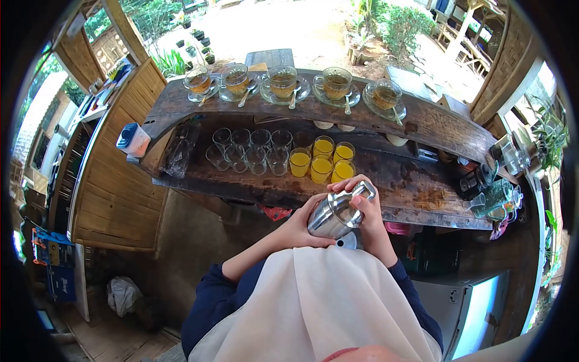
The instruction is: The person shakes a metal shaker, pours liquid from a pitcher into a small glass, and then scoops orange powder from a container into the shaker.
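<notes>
A shiny metal shaker [332, 218] is tilted in front of my chest, held between both hands. My left hand [301, 224] wraps round its body from the left side. My right hand [365, 208] grips its upper end, fingers curled round the top. Just beyond, on the lower wooden counter, stand several glasses of orange drink [321, 166]. To their left are several empty clear glasses [259, 145], set close together.
Several glass cups of brown drink [282, 81] sit on saucers with spoons along the raised wooden shelf [446, 130]. A lidded plastic box [133, 140] is at the left end. Glass jugs [487, 199] stand at the right. A white bag [123, 295] lies lower left.
</notes>
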Motion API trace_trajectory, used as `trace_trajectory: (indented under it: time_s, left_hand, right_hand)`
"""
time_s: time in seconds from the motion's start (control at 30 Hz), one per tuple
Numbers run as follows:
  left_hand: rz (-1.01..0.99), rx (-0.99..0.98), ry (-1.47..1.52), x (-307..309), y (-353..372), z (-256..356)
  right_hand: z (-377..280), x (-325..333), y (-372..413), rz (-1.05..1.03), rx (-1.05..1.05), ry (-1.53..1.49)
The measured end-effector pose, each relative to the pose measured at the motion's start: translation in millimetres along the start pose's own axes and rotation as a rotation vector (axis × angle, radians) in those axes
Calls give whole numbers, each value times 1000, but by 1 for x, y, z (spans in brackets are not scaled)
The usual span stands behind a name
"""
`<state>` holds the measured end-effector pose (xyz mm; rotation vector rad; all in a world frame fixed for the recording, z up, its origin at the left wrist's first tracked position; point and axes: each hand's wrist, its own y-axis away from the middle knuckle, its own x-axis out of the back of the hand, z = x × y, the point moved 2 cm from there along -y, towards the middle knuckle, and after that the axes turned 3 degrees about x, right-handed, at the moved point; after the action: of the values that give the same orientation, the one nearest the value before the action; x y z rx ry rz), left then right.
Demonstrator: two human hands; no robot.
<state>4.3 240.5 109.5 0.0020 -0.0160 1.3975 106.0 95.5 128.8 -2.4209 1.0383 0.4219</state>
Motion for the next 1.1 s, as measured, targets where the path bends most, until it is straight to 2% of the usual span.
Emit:
trace_trajectory:
  time_s: [0.1,0.27,0.53,0.7,0.77,1.03,1.1]
  left_hand:
    - [39,-42,27,-5,1,1]
    - [-4,96,62,-2,-2,16]
    - [-16,92,3,-9,-8,19]
    - [26,83,2,-28,-6,3]
    - [-7,174,-26,-34,-6,-2]
    - [-105,234,-72,-45,4,17]
    - [-106,242,-72,-47,5,18]
  right_hand:
    - [-2,2,0,-29,34,-4]
    - [1,6,-3,24,76,-22]
    - [2,17,10,109,145,-1]
    - [-1,29,16,76,95,-7]
    - [-3,33,18,59,1,12]
    - [-21,30,28,-32,-56,43]
    - [-22,30,32,-47,-2,69]
